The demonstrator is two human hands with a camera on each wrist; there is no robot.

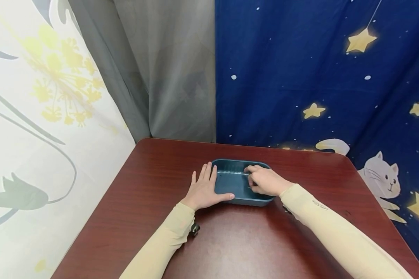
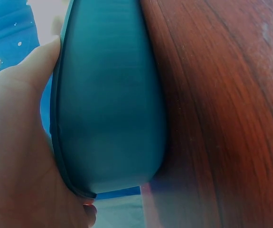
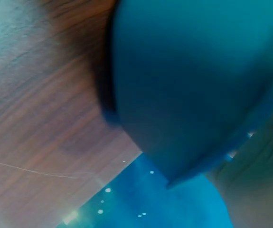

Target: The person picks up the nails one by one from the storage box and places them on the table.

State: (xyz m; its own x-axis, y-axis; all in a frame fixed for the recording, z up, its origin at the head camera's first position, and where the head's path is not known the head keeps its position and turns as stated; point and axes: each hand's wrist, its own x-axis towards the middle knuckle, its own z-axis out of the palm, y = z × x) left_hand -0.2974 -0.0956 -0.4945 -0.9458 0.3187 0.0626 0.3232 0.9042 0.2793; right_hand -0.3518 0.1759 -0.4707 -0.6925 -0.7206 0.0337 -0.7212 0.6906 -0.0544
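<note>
Both hands are at the blue-green tray point(image 1: 232, 182), which sits on the red-brown table point(image 1: 171, 166), towards its far side. Left hand point(image 1: 203, 190) lies spread at the tray's left end, its fingers pointing away to the far side and its thumb stretched right along the near rim. Right hand point(image 1: 266, 181) reaches over the right end, palm down, fingers bent into the tray; its fingertips are partly hidden, so I cannot tell whether they pinch anything. Both forearms, in cream sleeves point(image 1: 335, 228), come in from the near edge, where they are cut off. The tray's outer wall fills much of both wrist views, blurred in the right one, where the hand is dark and mostly out of frame.
</note>
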